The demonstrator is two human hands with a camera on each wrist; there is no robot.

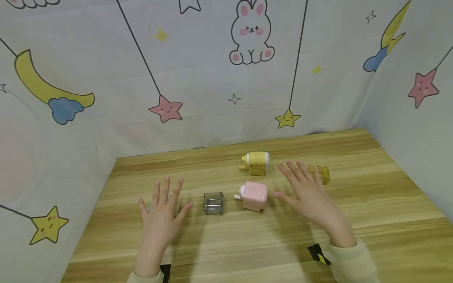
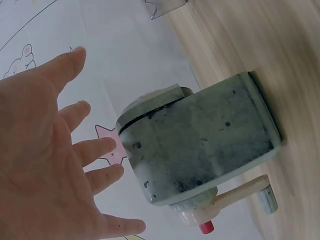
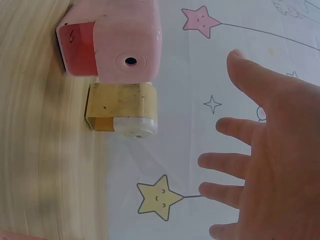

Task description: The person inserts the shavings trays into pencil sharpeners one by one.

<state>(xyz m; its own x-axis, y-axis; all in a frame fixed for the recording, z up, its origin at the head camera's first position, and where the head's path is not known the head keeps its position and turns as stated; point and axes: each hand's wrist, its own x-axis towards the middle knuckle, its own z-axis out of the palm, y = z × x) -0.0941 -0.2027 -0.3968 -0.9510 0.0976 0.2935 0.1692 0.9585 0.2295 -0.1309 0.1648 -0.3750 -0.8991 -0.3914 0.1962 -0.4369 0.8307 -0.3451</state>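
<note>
My left hand [image 1: 160, 220] is spread with straight fingers above a grey-green crank pencil sharpener [image 2: 200, 135], mostly hidden beneath it in the head view. The left wrist view shows that sharpener's dark smudges, side crank and red tip, apart from the fingers. To its right lies a clear grey shavings drawer [image 1: 213, 203]. Further right stands a pink crank sharpener [image 1: 255, 194], its drawer slot empty in the right wrist view. Behind it is a yellow crank sharpener [image 1: 257, 163]. My right hand [image 1: 311, 200], fingers spread and holding nothing, hovers right of both, partly covering an amber drawer [image 1: 323, 175].
Everything stands on a wood-grain table [image 1: 233, 247]. A white cloth [image 1: 209, 78] printed with stars, moons and a rabbit hangs behind and along both sides. A pinkish sliver [image 3: 20, 236] shows at the lower left of the right wrist view; its kind is unclear.
</note>
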